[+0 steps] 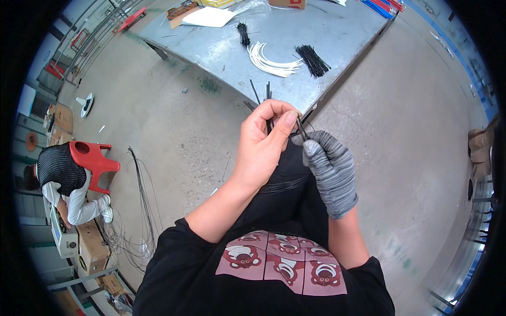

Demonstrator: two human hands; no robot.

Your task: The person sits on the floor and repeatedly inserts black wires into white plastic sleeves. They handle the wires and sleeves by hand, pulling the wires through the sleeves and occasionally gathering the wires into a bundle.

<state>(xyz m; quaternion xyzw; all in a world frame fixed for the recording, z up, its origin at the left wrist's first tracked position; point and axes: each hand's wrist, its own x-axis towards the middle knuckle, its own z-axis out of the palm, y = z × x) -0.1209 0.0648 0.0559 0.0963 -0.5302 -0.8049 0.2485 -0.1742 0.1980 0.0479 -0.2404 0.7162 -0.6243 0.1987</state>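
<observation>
left hand [266, 139], bare, is closed down to a thumb-and-finger pinch on one end of a black strand [301, 128]; right hand [331, 171], in a grey glove, pinches the lower end, thumb against fingers, no real gap. strand sits between the two pinches, in front of the table's near corner; too small to tell if it's wire or a tie. more black wires [269, 90] poke up behind the left fingers; whether that hand grips them too, can't tell. step looks like fastening or twisting the strand by fingertip, probably midway, nothing visibly finished. next move seems to call for a steady left pinch while the gloved fingers turn or draw the end, little force, small motion. edges: table [208, 50] has its corner just beyond the hands, so knuckles could knock it; white cables [271, 66] and black ties [313, 60] lie on top near that corner, apart from the hands. wire loops [287, 185] hang low between the forearms, could snag. widest room for an elbow is over the floor [411, 158] to the right; on the left, loose cables [141, 184] trail toward a seated co-worker [63, 163], well apart.
</observation>
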